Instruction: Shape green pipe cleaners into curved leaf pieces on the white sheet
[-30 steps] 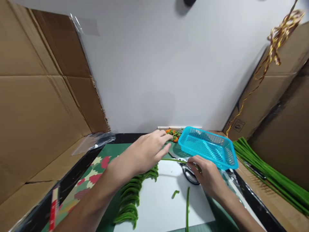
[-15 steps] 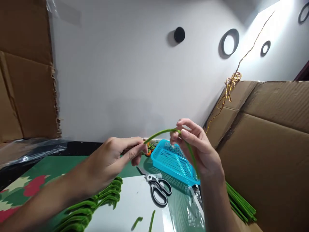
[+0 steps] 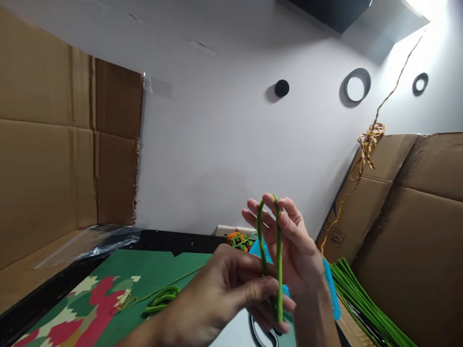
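Observation:
A green pipe cleaner (image 3: 278, 250) is bent double into a narrow upright loop. My right hand (image 3: 298, 250) pinches its top bend between thumb and fingers. My left hand (image 3: 231, 291) is closed round the two lower ends, in front of the right hand. Both hands are raised above the table. Behind them a blue plastic basket (image 3: 331, 289) shows only in part, and the black handle of a pair of scissors (image 3: 258, 332) peeks out below my left hand.
A bundle of straight green pipe cleaners (image 3: 365, 303) lies at the right by cardboard boxes (image 3: 408, 226). Bent green pieces (image 3: 162, 299) rest on the green patterned mat (image 3: 104, 303). Small orange and green craft pieces (image 3: 239, 239) sit by the wall. Cardboard (image 3: 54, 159) stands at left.
The pipe cleaner went from a wide arch between my hands to a tight folded loop. My left hand moved right, up to the right hand. The view tilted upward.

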The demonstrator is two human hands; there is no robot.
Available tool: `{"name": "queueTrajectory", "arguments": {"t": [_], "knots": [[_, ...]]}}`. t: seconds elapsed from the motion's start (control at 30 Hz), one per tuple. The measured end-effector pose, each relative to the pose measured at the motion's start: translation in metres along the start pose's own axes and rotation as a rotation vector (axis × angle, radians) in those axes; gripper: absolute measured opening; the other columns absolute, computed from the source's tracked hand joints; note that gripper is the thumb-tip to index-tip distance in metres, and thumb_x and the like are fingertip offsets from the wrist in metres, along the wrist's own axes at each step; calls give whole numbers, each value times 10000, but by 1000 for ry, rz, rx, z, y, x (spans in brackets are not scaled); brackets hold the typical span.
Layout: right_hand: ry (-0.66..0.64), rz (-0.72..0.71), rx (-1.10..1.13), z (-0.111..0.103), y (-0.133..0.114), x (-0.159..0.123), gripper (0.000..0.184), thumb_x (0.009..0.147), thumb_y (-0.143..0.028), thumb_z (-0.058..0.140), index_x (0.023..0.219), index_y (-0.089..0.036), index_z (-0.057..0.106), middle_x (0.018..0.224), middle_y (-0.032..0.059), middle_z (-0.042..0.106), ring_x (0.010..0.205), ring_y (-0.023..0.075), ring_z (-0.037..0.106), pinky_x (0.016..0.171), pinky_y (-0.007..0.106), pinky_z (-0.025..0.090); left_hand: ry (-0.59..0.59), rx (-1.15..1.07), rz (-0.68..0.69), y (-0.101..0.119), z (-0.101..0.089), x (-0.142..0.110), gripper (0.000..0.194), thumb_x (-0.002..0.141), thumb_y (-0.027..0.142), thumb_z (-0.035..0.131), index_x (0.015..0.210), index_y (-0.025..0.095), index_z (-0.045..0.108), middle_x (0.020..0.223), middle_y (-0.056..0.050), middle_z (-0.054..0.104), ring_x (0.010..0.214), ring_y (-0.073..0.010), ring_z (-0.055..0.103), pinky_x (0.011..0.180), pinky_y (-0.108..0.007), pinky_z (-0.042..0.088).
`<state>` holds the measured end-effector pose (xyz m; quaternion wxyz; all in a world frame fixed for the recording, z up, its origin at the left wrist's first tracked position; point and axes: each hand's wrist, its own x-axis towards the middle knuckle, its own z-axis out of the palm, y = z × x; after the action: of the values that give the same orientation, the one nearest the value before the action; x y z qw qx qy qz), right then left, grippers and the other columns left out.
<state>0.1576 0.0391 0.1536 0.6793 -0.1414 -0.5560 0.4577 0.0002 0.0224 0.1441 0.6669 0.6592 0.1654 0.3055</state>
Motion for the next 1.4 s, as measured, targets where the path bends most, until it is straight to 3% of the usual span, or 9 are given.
{"name": "queueTrajectory", "arguments": {"t": [0.17,0.37,0.6,0.8,1.03,1.23,1.4], "knots": [[8,28,-106,-5,0,0,174,890,-395,775,1054,-365,725,1260,-13,749,1208,287,710,1013,553,611,2,-104,-31,-5,8,1,382,909,478,760,898,99,809,870,-159,810,741,-241,800,679,-294,632],[42,30,-16,-14,-4,3,168,830,-293,835,969,-331,750,1171,-9,777,1128,266,740,962,499,645,36,-154,-71,-8,8,1,324,846,433,835,896,115,806,884,-135,815,732,-228,798,663,-282,635],[114,16,-50,-15,-6,3,186,778,-283,861,928,-302,753,1155,11,785,1145,288,728,971,511,631,61,-130,-148,-10,8,2,254,731,322,925,852,124,821,774,-107,807,719,-213,791,667,-256,631],[166,-108,-88,-13,-6,3,54,899,-343,731,946,-316,735,1087,4,795,1192,270,718,1059,537,575,42,-160,-158,-11,4,1,202,752,296,911,814,130,814,774,-99,807,707,-203,791,620,-227,615],[186,-203,-221,-17,-1,3,114,970,-321,653,1029,-366,740,1102,-30,790,1246,243,691,1134,546,514,29,-222,-153,-10,6,-2,224,777,313,903,866,132,806,813,-100,813,718,-188,791,642,-220,618],[286,-273,-142,-17,1,7,108,881,-273,762,965,-339,747,989,-27,797,1129,238,743,1133,532,523,47,-221,-141,-14,5,-1,228,790,302,889,911,126,809,829,-102,815,742,-197,797,638,-217,610],[277,-223,-126,-19,3,10,124,832,-256,816,923,-314,754,943,-17,801,1100,248,755,1106,530,543,47,-177,-151,-11,3,-2,232,789,297,882,916,118,808,837,-118,814,763,-206,792,676,-247,619]]}}
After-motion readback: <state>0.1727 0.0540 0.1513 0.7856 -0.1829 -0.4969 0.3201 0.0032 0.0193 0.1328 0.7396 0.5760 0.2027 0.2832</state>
